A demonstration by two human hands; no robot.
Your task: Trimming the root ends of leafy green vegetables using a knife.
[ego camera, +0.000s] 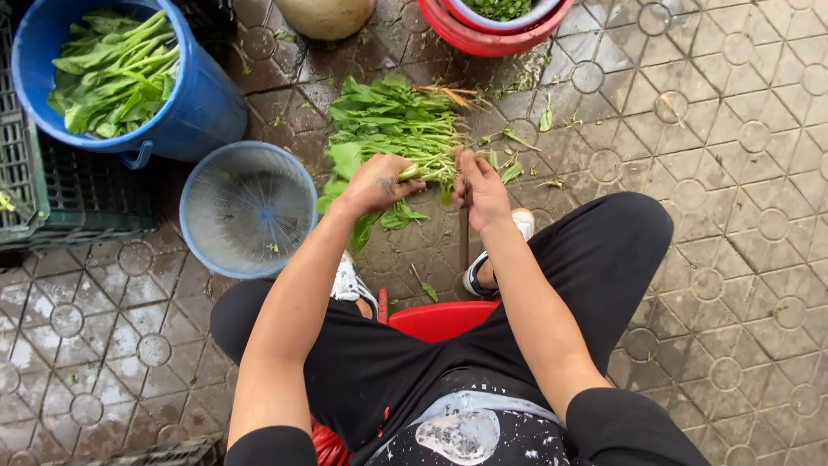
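Both hands (431, 185) on leafy greens (392, 121)

we're scanning the wet tiled ground around the tubs and greens here, and we spot no packages, labels, signs or screens anywhere at all.

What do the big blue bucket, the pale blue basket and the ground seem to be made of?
Blue bucket: probably plastic, smooth with a slight gloss, a moulded rim and a handle lug. Pale blue basket: likely thin plastic, as its slotted wall and ribbed bottom suggest. Ground: looks like cast concrete or stone paving with an octagon-and-circle pattern, dull grey and wet in places.
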